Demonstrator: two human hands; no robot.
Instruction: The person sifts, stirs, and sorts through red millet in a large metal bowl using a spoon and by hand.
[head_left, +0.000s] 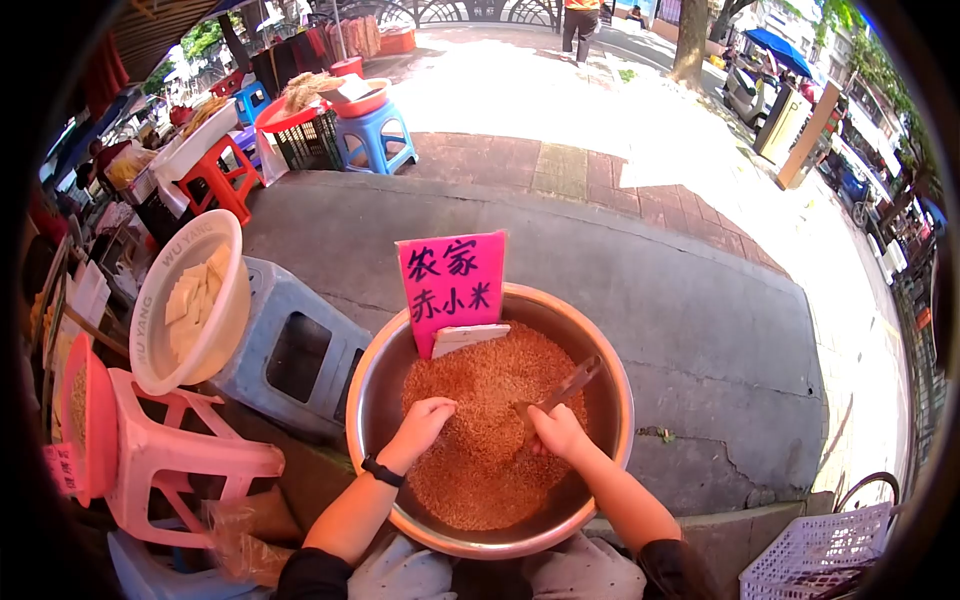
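A wide metal basin (617, 400) stands between my knees, heaped with small reddish-brown grain (480, 480). My right hand (560, 432) grips a brown scoop-like tool (578, 378) over the right side of the heap. One end of the tool points up toward the rim; its other end meets the grain, partly hidden. On the left side, my left hand (425, 420) is at the grain with its fingers pressed together; anything between them is too small to tell. A pink handwritten sign (455, 280) stands at the back of the basin, a pale block (468, 338) at its foot.
Left of the basin, a grey-blue stool (265, 350) lies under a tilted pale tub (150, 300) of yellowish pieces. A pink stool (180, 445) and a red basin (97, 420) are nearer me. A white basket (815, 550) sits at lower right. Stalls and a person (580, 25) are farther off.
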